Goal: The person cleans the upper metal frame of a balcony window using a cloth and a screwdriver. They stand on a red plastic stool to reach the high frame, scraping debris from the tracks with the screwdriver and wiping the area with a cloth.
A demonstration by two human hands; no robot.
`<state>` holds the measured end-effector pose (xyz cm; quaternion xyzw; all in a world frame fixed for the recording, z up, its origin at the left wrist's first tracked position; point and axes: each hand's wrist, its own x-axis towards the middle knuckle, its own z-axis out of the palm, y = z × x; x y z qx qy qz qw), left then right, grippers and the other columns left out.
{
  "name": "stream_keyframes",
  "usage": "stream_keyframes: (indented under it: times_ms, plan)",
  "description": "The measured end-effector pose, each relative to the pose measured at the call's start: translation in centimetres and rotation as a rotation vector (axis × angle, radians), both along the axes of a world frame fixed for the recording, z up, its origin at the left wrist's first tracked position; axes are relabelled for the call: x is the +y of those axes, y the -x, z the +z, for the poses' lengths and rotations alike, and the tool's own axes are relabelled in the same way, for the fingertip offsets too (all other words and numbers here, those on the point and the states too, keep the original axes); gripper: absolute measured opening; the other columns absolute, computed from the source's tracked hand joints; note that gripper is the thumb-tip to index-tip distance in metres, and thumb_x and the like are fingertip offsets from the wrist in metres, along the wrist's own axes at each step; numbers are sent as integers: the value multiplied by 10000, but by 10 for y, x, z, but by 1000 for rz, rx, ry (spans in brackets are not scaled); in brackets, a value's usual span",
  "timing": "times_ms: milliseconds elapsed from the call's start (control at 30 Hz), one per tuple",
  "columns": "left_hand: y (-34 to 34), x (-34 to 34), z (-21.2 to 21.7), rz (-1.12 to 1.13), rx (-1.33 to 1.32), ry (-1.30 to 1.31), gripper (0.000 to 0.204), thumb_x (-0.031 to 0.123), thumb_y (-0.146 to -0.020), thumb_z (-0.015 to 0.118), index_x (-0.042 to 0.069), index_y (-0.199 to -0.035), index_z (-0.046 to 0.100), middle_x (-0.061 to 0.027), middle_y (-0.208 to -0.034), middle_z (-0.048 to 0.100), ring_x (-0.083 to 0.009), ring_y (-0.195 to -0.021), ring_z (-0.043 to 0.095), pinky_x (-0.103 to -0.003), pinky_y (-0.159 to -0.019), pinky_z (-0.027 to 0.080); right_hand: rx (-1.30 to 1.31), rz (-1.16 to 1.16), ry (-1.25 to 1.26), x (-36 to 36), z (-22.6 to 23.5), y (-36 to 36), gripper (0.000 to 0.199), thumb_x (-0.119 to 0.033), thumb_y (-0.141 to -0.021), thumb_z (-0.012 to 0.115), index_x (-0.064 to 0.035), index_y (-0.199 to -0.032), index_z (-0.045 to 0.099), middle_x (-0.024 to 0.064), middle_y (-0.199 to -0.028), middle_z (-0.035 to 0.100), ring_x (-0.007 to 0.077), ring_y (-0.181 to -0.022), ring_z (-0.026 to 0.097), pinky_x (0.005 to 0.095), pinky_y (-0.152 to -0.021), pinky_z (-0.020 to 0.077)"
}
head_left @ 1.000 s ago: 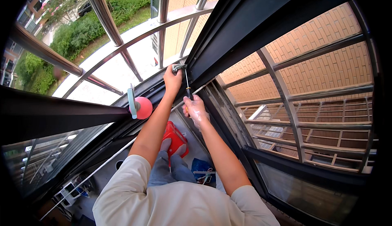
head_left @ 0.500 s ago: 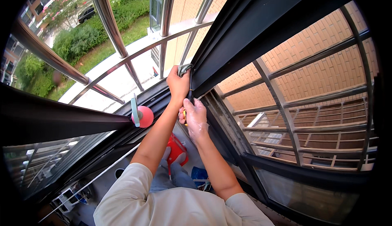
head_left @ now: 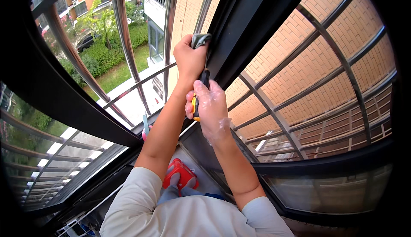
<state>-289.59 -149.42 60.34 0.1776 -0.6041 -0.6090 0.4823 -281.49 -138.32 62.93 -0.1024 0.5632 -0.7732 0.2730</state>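
My left hand [head_left: 189, 61] is bare and closed around a folded grey-green cloth [head_left: 200, 41], which presses against the edge of the black window frame [head_left: 244, 27]. Below it, my right hand [head_left: 209, 106] wears a thin clear plastic glove. Its fingers wrap round the yellow-and-black handle of a screwdriver [head_left: 195, 107]. The tool's thin shaft runs upward along the frame toward the cloth. Its tip cannot be made out.
Metal bars [head_left: 124, 35] stand outside the opening on the left, and a barred grille [head_left: 299, 121] lies to the right before a brick wall. Under my feet is a red stool [head_left: 185, 173]. A pale blue-grey handle [head_left: 146, 125] with a pink part sits behind my left forearm.
Both hands have moved up along the black frame with the cloth and the screwdriver. The whole view has shifted, and my left forearm now partly covers the pink part.
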Motion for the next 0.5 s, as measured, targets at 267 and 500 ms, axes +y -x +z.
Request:
stream_keyframes:
  times_ms: [267, 500]
  plan:
    - [-10, 9, 56, 90, 90, 240, 120, 96, -728, 646, -5, -790, 630, -152, -619, 599, -234, -556, 601, -308, -554, 453, 164, 19, -56, 1, 17, 18, 168, -208, -956, 473, -57, -887, 443, 36, -653, 479, 83, -448, 450, 218, -388, 373]
    - [-16, 5, -78, 70, -235, 141, 190, 149, -756, 680, -26, -774, 611, -156, -599, 556, -180, -531, 525, -307, -553, 429, -27, 106, -297, 21, -76, 10, 159, -210, -954, 473, -59, -976, 427, 38, -630, 485, 95, -436, 448, 237, -374, 369]
